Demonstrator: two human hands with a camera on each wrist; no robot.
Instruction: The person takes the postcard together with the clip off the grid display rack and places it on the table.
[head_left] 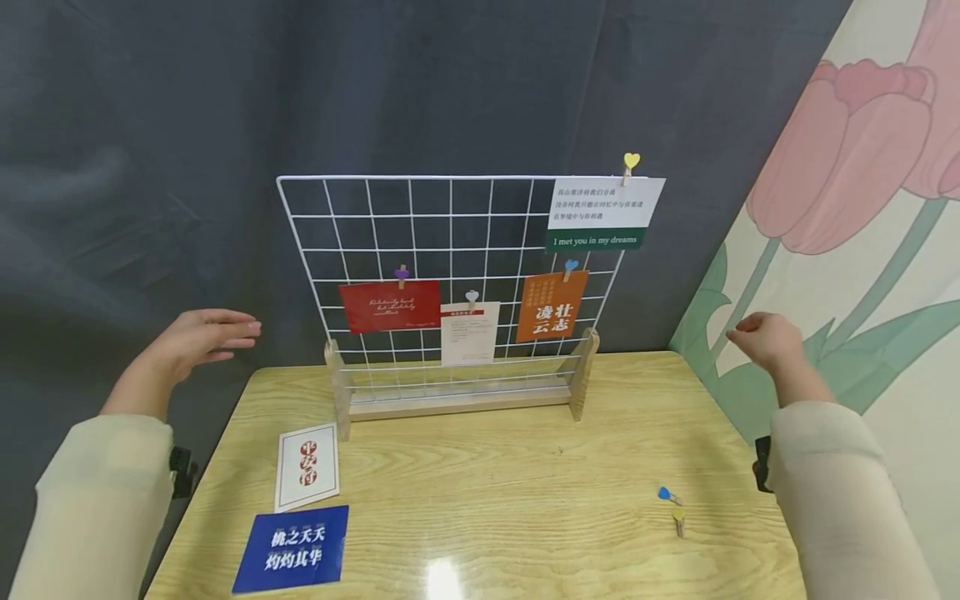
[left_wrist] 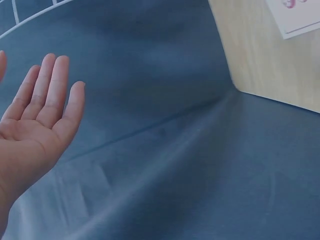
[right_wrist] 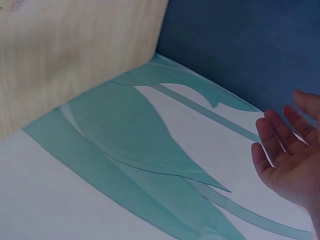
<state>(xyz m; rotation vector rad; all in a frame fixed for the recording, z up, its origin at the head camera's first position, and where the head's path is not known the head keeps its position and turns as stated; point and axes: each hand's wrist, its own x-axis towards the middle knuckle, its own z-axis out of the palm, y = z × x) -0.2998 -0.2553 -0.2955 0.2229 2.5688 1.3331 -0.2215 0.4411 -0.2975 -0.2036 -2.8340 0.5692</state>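
Lying flat, the white card runs lengthwise front-to-back.

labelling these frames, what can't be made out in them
Small print on the red-headed white card: head view, too small.
Wire grid behind the red card: head view, hidden by that card.
Left hand: left wrist view, thumb mostly cut off by left edge.
Red-lettered white card: left wrist view, cut off by top and right edges.

The forward-down head view shares tabletop with wrists'.
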